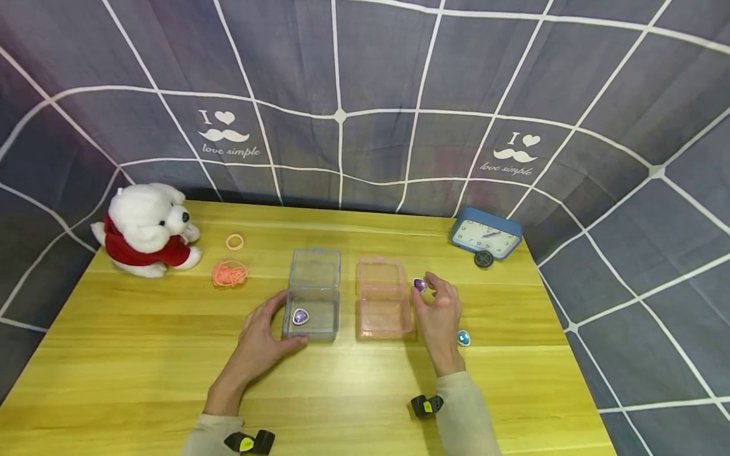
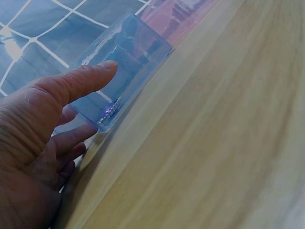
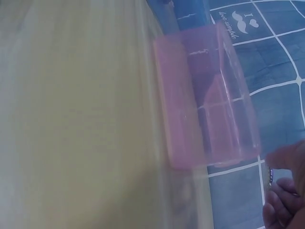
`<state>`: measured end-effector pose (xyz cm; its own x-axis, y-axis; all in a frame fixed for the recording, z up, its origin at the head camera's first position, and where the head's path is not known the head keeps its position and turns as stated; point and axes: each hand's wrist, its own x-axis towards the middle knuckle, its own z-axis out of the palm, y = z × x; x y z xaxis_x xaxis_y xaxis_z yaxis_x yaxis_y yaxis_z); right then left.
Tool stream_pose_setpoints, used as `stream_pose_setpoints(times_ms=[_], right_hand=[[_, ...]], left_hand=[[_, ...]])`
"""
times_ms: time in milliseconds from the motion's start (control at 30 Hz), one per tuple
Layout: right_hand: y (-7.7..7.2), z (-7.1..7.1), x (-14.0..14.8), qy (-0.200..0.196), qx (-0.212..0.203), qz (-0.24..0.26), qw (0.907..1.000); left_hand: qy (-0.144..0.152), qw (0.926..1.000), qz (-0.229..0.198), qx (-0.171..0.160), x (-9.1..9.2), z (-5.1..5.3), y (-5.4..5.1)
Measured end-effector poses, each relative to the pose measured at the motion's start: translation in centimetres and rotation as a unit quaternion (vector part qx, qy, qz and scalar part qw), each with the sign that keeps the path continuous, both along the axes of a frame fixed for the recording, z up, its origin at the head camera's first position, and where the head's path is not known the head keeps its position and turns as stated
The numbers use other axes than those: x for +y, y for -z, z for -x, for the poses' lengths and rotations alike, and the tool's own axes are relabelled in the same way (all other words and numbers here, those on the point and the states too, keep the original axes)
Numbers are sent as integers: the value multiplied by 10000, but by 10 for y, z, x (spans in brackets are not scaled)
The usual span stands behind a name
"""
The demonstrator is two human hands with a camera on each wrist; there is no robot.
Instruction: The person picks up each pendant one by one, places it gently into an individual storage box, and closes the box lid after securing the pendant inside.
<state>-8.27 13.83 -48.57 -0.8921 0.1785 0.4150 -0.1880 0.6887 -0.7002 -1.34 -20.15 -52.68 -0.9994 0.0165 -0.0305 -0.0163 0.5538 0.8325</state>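
Observation:
A clear bluish box (image 1: pixel 327 320) stands with its lid open, a purple gem (image 1: pixel 300 316) lying inside at the left. My left hand (image 1: pixel 259 342) grips this box at its left side, thumb along the front wall in the left wrist view. Right of it stands an open pink box (image 1: pixel 383 320) with nothing inside. Just beyond the pink box's right side, my right hand (image 1: pixel 440 320) pinches another purple gem (image 1: pixel 419 285) between thumb and fingers. A blue gem (image 1: pixel 464 338) lies on the table beside the right wrist.
A white plush dog (image 1: pixel 149 231) in red sits at the back left. Near it lie a peach ring (image 1: pixel 234 242) and a bundle of orange string (image 1: pixel 229 274). At the back right stands a blue clock (image 1: pixel 486 234) with a black round piece (image 1: pixel 483 259) before it.

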Motion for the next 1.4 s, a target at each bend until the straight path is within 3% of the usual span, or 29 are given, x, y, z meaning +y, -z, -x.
stream_pose_setpoints(times_ms=[933,1400], right_hand=[[-3,-5,-30,-465,3,-204,9987],[-1,-6,-43,-897,164,-101,9958]], left_hand=[[11,10000,-59,63,0,2,-2],[27,9998,-163,92,0,0,-1]])
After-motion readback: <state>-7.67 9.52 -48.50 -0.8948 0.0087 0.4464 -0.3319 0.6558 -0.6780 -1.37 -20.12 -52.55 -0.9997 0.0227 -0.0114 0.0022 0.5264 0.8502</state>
